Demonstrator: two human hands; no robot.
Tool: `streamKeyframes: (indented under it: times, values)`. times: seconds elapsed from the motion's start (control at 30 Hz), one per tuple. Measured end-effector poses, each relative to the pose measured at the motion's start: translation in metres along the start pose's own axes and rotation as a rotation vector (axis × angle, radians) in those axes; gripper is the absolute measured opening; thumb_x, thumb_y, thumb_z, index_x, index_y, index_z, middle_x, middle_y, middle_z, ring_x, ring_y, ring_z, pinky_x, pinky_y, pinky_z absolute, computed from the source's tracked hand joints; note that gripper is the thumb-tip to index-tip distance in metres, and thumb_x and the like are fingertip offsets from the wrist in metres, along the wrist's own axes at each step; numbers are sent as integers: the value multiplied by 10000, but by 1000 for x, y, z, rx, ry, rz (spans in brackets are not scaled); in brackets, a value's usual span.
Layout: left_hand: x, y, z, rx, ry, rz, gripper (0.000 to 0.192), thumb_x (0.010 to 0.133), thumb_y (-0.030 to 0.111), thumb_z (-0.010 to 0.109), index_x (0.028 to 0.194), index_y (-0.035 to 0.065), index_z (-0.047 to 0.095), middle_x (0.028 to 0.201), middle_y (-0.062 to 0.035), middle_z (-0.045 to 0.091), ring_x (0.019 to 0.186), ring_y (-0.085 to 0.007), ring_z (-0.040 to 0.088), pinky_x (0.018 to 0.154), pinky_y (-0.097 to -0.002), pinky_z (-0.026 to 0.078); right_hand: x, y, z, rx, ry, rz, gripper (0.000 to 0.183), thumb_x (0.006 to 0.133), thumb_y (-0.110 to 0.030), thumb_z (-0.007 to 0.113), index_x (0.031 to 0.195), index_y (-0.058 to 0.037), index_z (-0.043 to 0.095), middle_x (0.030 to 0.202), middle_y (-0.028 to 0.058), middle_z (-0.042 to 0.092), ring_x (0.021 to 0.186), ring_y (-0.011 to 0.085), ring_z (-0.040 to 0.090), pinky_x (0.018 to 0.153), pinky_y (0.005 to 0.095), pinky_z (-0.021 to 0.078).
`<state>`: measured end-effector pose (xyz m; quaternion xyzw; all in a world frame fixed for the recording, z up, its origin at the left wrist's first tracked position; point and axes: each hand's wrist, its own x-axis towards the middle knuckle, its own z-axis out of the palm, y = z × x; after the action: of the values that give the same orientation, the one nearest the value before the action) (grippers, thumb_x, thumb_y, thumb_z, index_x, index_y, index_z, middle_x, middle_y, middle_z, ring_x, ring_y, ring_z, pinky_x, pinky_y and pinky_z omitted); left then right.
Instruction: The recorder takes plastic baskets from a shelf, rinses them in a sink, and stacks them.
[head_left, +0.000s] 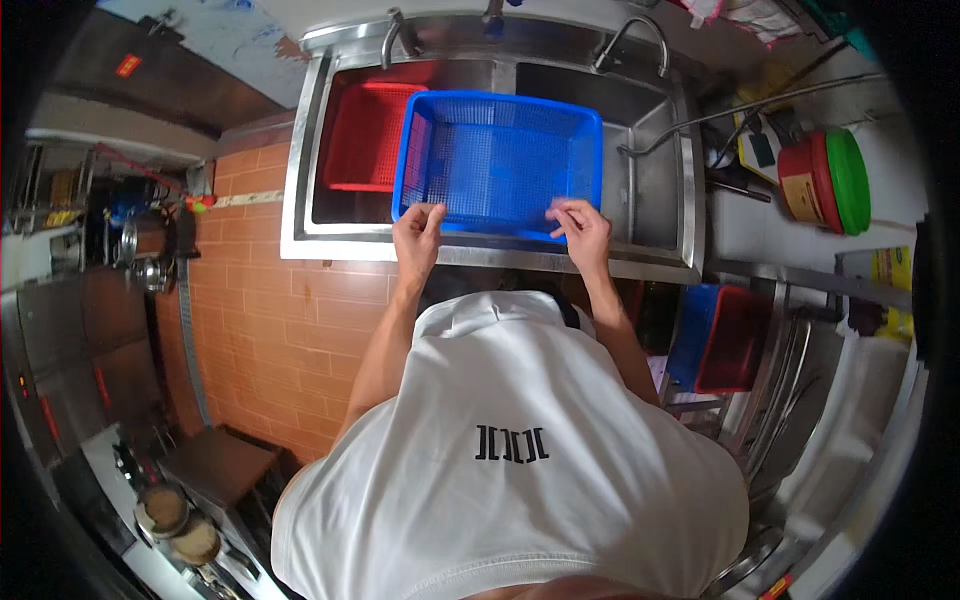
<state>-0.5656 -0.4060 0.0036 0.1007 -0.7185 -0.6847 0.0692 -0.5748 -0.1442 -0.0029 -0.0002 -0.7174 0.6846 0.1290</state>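
A blue perforated plastic basket (495, 157) rests over the middle of a stainless steel double sink (491, 257). Nothing shows inside it. My left hand (418, 238) is curled over its near left corner, with the thumb towards the inside. My right hand (586, 231) is at the near right corner; its fingers are partly spread and blurred, and no object shows between them. A red perforated basket (360, 139) lies in the left basin, partly hidden under the blue one.
Two taps, a left faucet (390, 41) and a curved right faucet (660, 37), stand behind the basins. A hose (675, 127) crosses the right basin's edge. Red and green buckets (847, 180) sit on the right. Stacked blue and red bins (724, 337) stand lower right.
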Motion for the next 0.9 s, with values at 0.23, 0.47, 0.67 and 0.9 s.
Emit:
streamKeyframes:
  times: [0.23,0.47,0.67,0.9]
  values:
    - [37,1,-19,71,-86,211,97,923,68,565,897,-11,617,704,-7,536,646,-90,515,620,-220,429,10,-20,17,-349,-126,290,201,963,-38,446,1078,44,588,852,133,670,574,145,623,518,243,486]
    - [76,12,-63,45,-329,52,331,879,-101,452,1178,-9,559,940,-79,621,664,-103,557,628,-227,466,24,-3,58,-451,85,-316,288,944,42,383,1159,36,575,1073,157,625,877,236,675,688,294,568]
    - [108,-6,-83,40,-308,131,308,980,101,434,1244,-36,513,788,-88,665,527,-38,424,477,-212,405,15,-32,76,-391,23,272,301,918,12,461,1196,-12,576,787,103,663,669,173,663,588,278,527]
    - [128,-17,-93,97,-329,-28,342,1003,217,401,1133,-48,572,802,-120,690,570,-98,529,585,-244,462,-5,-40,75,-508,189,217,467,843,27,478,1301,-64,491,857,149,656,802,256,666,742,366,519]
